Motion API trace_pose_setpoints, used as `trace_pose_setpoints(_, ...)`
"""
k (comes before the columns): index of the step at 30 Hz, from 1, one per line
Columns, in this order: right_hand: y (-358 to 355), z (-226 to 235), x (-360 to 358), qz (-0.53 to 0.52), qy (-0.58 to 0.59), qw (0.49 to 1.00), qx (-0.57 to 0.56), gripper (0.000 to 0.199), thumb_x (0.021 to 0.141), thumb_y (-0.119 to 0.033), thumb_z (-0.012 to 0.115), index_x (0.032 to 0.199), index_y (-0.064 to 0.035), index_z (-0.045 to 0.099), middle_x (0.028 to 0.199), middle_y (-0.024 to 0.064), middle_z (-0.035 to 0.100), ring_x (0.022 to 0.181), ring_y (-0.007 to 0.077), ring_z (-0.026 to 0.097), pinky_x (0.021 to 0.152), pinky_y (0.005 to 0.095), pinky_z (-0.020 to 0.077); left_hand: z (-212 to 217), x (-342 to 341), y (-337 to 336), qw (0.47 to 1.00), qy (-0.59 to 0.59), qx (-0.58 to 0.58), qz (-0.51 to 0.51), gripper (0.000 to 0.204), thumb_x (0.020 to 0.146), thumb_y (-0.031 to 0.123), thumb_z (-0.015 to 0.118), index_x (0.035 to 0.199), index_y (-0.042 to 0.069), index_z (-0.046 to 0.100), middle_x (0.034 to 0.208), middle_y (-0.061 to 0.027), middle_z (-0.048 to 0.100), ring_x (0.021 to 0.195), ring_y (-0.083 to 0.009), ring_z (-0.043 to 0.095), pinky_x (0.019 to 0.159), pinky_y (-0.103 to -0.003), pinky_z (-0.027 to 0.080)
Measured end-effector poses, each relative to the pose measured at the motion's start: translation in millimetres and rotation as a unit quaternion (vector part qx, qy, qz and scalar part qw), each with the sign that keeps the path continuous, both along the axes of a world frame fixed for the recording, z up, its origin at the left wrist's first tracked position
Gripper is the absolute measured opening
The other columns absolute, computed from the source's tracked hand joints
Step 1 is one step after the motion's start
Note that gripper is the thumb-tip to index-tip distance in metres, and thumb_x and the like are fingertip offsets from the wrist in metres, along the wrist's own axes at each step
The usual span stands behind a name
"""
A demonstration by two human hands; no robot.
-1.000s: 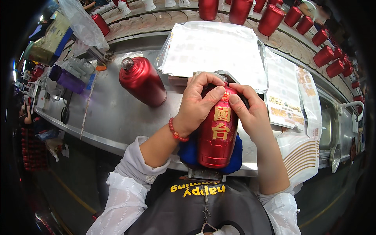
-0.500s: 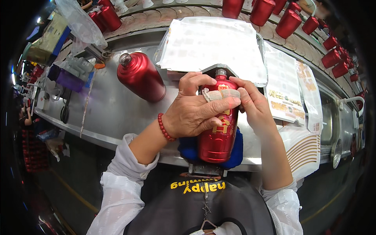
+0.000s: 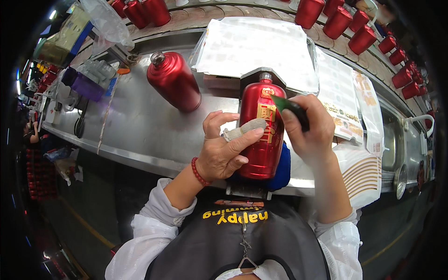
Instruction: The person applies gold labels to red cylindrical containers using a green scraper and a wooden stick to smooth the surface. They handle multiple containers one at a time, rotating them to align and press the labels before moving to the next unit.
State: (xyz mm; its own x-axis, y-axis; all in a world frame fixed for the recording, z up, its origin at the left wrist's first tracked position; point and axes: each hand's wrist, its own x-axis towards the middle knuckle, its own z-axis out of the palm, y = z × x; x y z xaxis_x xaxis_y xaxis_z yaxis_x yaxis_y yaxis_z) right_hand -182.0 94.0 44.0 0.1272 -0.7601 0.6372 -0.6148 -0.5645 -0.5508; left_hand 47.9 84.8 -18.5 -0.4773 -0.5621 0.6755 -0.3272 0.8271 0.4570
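Red bottle (image 3: 261,135) with gold markings lies lengthwise in a blue cradle (image 3: 282,168) at the near edge of the steel table (image 3: 140,130), its neck pointing away from the person. That table is the biggest thing here — a long metal surface bearing a stack of white sheets (image 3: 254,46) beyond the bottle and a second red bottle (image 3: 173,80) standing apart to the left. Rows of more red bottles (image 3: 347,23) line the far side. The left hand (image 3: 224,149) rests on the bottle's side, its grip loose — a cloth-wrapped forefinger (image 3: 242,130) presses across the gold markings. The right hand (image 3: 310,128) has its grip closed on a small dark tool (image 3: 291,108), tip just at the bottle's shoulder.
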Motion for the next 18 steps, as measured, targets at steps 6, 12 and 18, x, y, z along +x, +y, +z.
trace_pose_setpoints(6, 45, -10, 10, 0.119, 0.134, 0.979, -0.099, 0.028, 0.068, -0.014, 0.076, 0.095, -0.011, 0.07, 0.087, 0.0011, 0.057, 0.074, 0.0185, 0.052, 0.071, 0.0358, 0.0394, -3, 12, 4, 0.999, 0.023, 0.047, 0.006, 0.06, 0.104, 0.051, 0.043, 0.135, 0.004, 0.062, 0.13, -0.0073, 0.065, 0.123, -0.0298, 0.043, 0.109, -0.042, 0.032)
trace_pose_setpoints(12, 51, -34, 0, 0.038, -0.491, 0.843, 0.217, 0.016, 0.1, -0.016, 0.064, 0.108, -0.0016, 0.062, 0.095, 0.0028, 0.067, 0.083, 0.0075, 0.062, 0.072, 0.0211, 0.0503, 30, -12, -39, 0.985, -0.145, -0.066, -0.072, 0.061, 0.1, 0.063, 0.036, 0.136, 0.022, 0.062, 0.119, 0.0052, 0.07, 0.126, -0.0246, 0.039, 0.117, -0.051, 0.011)
trace_pose_setpoints(18, 48, -44, -8, -0.009, -0.494, 0.836, 0.238, 0.018, 0.1, -0.016, 0.065, 0.109, -0.0017, 0.06, 0.093, 0.0026, 0.069, 0.079, 0.0064, 0.063, 0.07, 0.0209, 0.0518, 39, -11, -26, 0.963, -0.2, -0.149, -0.1, 0.053, 0.1, 0.061, 0.036, 0.127, 0.029, 0.068, 0.11, 0.0112, 0.07, 0.119, -0.0191, 0.041, 0.118, -0.052, 0.007)
